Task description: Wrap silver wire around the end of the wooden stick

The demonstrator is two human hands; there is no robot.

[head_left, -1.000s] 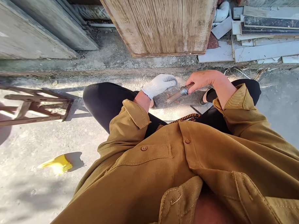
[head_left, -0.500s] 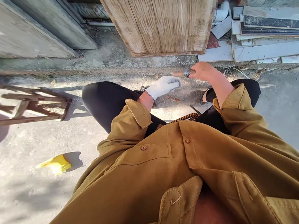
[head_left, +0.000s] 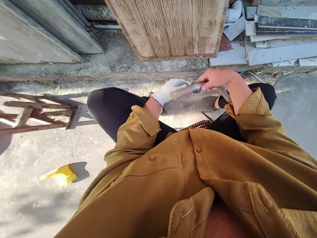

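Bare right hand (head_left: 218,79) is clamped on a wire-wrapped hammer handle (head_left: 185,91); gloved left hand (head_left: 169,90) lies flat, fingers loose, steadying the stone slab (head_left: 191,104).

Gloved left hand (head_left: 170,90) low, palm down; bare right hand (head_left: 218,79) raised, fingers clenched.

We find no writing, label, brand, number or sign that can be read anywhere in view. The wooden door (head_left: 170,25), the stacked boards (head_left: 282,34) and the mustard jacket (head_left: 202,180) all show bare surfaces to us, without lettering.
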